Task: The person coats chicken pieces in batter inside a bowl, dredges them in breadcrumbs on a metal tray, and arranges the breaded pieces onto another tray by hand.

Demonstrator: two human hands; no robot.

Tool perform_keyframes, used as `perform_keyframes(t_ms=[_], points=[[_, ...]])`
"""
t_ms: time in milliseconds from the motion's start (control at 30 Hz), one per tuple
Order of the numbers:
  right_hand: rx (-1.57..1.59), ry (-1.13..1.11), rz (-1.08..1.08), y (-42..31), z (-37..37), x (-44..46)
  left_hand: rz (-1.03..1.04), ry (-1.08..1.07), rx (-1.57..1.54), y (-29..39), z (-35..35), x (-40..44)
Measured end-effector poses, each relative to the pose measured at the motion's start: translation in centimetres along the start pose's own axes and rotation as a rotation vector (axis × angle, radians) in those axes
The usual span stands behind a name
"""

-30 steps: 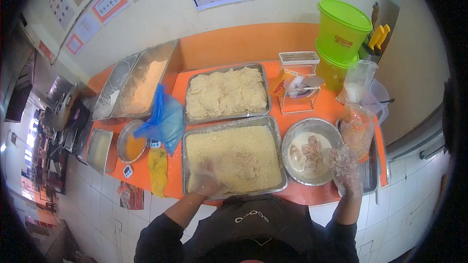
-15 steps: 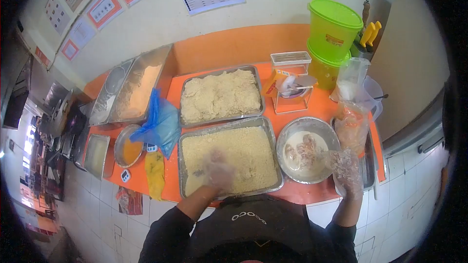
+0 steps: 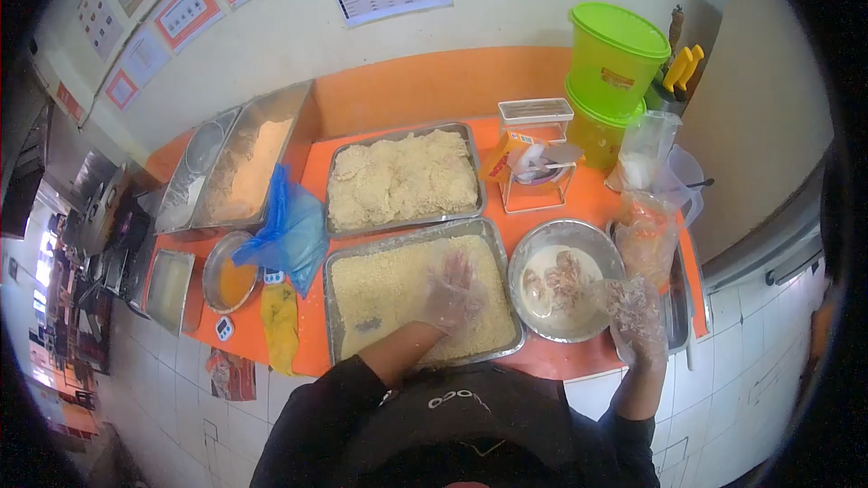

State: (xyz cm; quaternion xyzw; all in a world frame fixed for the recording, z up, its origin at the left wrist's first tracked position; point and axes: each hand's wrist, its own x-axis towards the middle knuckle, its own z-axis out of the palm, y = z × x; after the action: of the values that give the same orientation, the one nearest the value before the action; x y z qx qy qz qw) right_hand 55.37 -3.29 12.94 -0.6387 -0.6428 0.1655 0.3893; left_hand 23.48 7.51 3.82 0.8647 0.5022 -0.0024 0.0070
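Observation:
My left hand (image 3: 455,300), in a clear plastic glove, rests on the pale crumbs (image 3: 380,275) in the near metal tray (image 3: 331,307). Its fingers stretch toward the far side, and no held item shows. A bare dark patch of tray bottom lies to its left. My right hand (image 3: 637,314), its glove coated with crumbs, hovers at the right rim of a round metal bowl (image 3: 520,312), fingers loosely apart and apparently holding nothing. In the bowl, pieces of raw meat (image 3: 562,280) sit in white batter (image 3: 551,260). Behind, another tray (image 3: 480,185) carries crumb-coated pieces (image 3: 402,176).
A blue plastic bag (image 3: 294,235), a bowl of orange liquid (image 3: 237,280), a yellow cloth (image 3: 279,330) and a small timer (image 3: 224,327) lie left. Flour containers (image 3: 237,171) stand behind them. Right are green tubs (image 3: 619,49), a wire stand (image 3: 535,194) and a plastic bag (image 3: 646,235).
My left hand has moved right across the crumbs, from the tray's middle toward its right side. My right hand stays by the bowl. The view has shifted slightly.

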Motion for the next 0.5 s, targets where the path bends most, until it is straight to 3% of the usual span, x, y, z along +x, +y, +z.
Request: perform_keyframes(t_ms=[67, 133, 200, 267, 367, 433, 467, 500], points=[[0.070, -0.075, 0.172, 0.1, 0.3, 0.3, -0.032, 0.230, 0.073, -0.1, 0.6, 1.2], [0.193, -0.095, 0.236, -0.6, 0.1, 0.7, -0.108, 0.365, -0.812, -0.4, -1.3, 1.4], [0.320, -0.061, 0.309, -1.4, 0.1, 0.3, -0.165, 0.467, -0.968, -0.8, -1.1, 0.8], [0.459, 0.039, 0.348, -2.3, 0.6, 0.7, -0.174, 0.573, -0.369, -2.5, 1.2, 0.7], [0.171, 0.007, 0.112, -0.7, 1.5, 0.7, -0.009, 0.851, -0.712, -4.6, 2.7, 1.1], [-0.002, 0.084, -0.053, 0.7, 2.0, 0.4, -0.365, 0.215, -0.450, -7.6, 2.3, 0.8], [-0.091, 0.116, -0.123, 1.1, 2.1, -0.1, -0.378, 0.021, -0.308, -8.7, 2.3, 0.0], [-0.053, 0.042, -0.041, 0.8, 1.7, -0.1, -0.358, -0.171, -0.161, -9.8, 2.2, -0.8]])
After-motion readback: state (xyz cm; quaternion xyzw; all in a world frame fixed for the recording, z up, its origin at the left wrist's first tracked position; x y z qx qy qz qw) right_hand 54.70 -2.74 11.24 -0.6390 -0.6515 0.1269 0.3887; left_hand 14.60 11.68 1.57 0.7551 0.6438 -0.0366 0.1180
